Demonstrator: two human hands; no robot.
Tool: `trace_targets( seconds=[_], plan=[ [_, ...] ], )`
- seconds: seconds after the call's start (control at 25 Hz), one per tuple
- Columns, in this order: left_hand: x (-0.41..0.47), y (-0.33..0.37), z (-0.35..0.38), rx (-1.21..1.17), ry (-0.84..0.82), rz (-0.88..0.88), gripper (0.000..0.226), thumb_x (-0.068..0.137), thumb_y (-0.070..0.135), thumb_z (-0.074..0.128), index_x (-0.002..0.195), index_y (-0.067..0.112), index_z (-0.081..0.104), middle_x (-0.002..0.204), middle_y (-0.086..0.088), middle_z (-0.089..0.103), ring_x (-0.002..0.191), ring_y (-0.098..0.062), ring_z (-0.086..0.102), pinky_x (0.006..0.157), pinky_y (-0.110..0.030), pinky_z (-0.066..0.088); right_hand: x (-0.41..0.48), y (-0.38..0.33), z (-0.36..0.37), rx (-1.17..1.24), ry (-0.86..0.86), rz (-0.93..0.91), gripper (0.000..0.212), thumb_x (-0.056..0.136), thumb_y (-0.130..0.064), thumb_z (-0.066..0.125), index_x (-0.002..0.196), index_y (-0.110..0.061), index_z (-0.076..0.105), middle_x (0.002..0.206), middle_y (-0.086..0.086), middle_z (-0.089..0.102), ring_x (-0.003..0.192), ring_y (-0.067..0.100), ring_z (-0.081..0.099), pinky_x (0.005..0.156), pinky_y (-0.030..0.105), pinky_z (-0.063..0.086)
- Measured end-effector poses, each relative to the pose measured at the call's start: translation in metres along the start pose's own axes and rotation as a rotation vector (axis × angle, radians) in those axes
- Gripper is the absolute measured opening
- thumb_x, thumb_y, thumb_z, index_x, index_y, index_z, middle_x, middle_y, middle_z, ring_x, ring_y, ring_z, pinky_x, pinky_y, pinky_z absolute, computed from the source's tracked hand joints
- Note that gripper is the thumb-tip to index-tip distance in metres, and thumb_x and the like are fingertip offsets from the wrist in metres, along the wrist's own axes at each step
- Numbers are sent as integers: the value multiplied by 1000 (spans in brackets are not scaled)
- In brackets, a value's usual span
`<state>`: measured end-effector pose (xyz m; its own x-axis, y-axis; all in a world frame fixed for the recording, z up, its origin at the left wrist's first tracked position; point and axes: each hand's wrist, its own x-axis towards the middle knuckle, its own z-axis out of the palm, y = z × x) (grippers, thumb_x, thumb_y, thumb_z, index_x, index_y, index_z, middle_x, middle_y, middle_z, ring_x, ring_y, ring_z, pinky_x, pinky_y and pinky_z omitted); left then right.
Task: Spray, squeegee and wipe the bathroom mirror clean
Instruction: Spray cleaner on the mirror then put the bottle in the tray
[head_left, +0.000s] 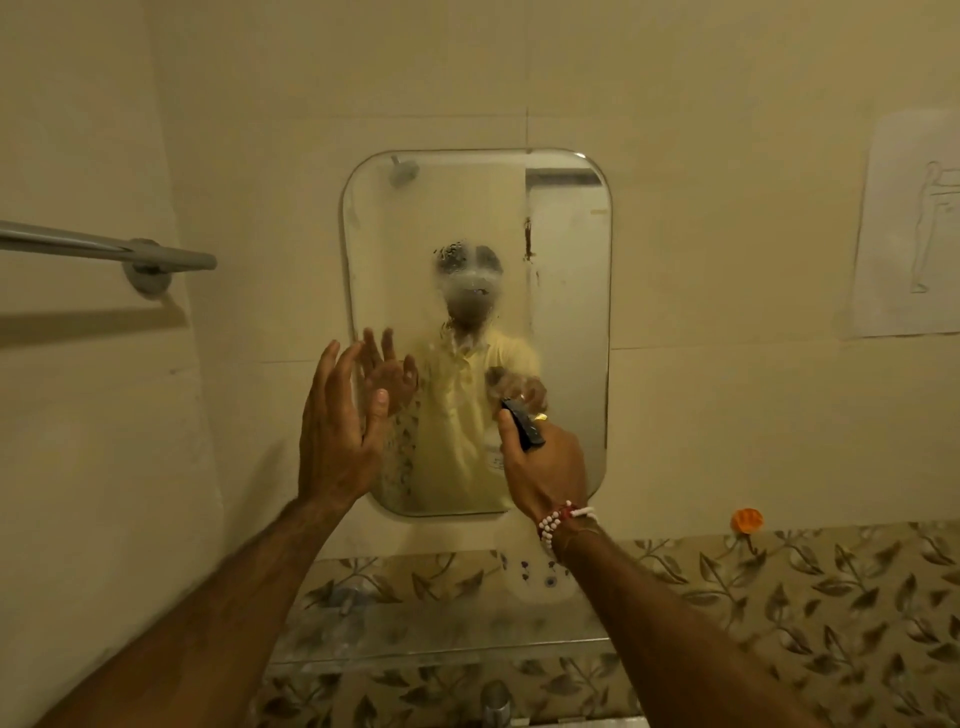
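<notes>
A rounded rectangular mirror (566, 312) hangs on the beige tiled wall, wet with spray droplets and runs near its middle. My right hand (540, 462) is closed around a spray bottle whose black trigger head (522, 423) points at the lower mirror; the bottle's body is hidden by the hand. My left hand (337, 431) is raised in front of the mirror's lower left edge, fingers spread, holding nothing. I cannot tell whether its fingertips touch the glass. Both hands are reflected in the mirror.
A metal towel bar (104, 252) sticks out from the left wall. A glass shelf (441, 644) sits under the mirror above a leaf-patterned tile band. A tap top (496, 701) shows at the bottom. An orange hook (747, 521) and a paper drawing (914, 228) are on the right wall.
</notes>
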<state>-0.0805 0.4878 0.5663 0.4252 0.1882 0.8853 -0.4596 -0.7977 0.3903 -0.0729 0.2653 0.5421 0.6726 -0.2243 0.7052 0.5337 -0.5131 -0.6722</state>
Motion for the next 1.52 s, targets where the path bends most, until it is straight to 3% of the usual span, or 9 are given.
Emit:
trace_targets(
  seconds=[0.08, 0.36, 0.64, 0.8, 1.0, 1.12, 1.28, 1.4, 1.52],
  plan=[
    [-1, -5, -10, 21, 7, 3, 61, 103, 41, 41, 159, 19, 33, 171, -6, 23, 156, -24, 27, 122, -42, 31, -3, -19, 14, 26, -31, -41, 49, 97, -50, 55, 54, -29, 47, 49, -10, 49, 42, 5, 44, 41, 15, 29],
    [-7, -23, -39, 51, 22, 2, 60, 103, 38, 44, 158, 16, 35, 170, -7, 26, 155, -25, 30, 122, -50, 36, -36, -41, 49, -51, -197, -58, 53, 99, -57, 46, 67, -16, 61, 62, 1, 58, 57, 20, 55, 53, 37, 46],
    [-22, -20, -28, 35, -15, -10, 61, 103, 38, 44, 159, 16, 34, 170, -6, 25, 154, -24, 30, 123, -46, 34, -55, 3, 37, -99, -195, 68, 49, 97, -59, 46, 66, -23, 55, 59, -5, 54, 54, 16, 54, 51, 30, 42],
    [-28, -3, -5, -9, -53, -25, 62, 103, 40, 42, 159, 17, 34, 171, -5, 23, 156, -23, 26, 124, -46, 32, -50, 32, 7, -175, -94, 131, 46, 97, -58, 47, 62, -28, 46, 58, -9, 53, 53, 13, 52, 49, 25, 34],
    [-40, 28, 29, -93, -94, 11, 61, 103, 39, 43, 159, 17, 34, 171, -4, 22, 157, -18, 23, 125, -47, 31, -41, 60, -30, -212, -8, 197, 42, 96, -61, 47, 69, -29, 53, 61, -4, 59, 58, 22, 60, 54, 34, 50],
    [-49, 39, 50, -150, -138, 32, 65, 103, 46, 41, 160, 17, 34, 172, -3, 20, 158, -18, 21, 125, -49, 31, -45, 73, -44, -197, 54, 195, 43, 95, -59, 51, 63, -31, 49, 55, -12, 52, 50, 9, 51, 47, 26, 35],
    [-64, 50, 76, -186, -205, 100, 62, 103, 47, 42, 161, 32, 26, 173, 4, 14, 157, -14, 20, 122, -50, 36, -53, 90, -60, -181, 113, 188, 41, 96, -55, 54, 70, -24, 60, 53, -12, 49, 48, 5, 46, 46, 22, 26],
    [-80, 62, 100, -212, -260, 151, 61, 104, 45, 44, 159, 45, 19, 172, 5, 15, 157, -19, 24, 119, -53, 40, -61, 106, -78, -195, 152, 214, 38, 96, -52, 55, 72, -22, 59, 59, -10, 50, 52, 11, 47, 50, 25, 30],
    [-99, 76, 128, -257, -351, 176, 62, 103, 47, 42, 161, 33, 25, 173, 2, 14, 157, -22, 26, 118, -55, 41, -73, 123, -98, -248, 164, 237, 33, 97, -52, 53, 75, -28, 55, 66, -10, 51, 58, 16, 50, 55, 28, 34]
  ],
)
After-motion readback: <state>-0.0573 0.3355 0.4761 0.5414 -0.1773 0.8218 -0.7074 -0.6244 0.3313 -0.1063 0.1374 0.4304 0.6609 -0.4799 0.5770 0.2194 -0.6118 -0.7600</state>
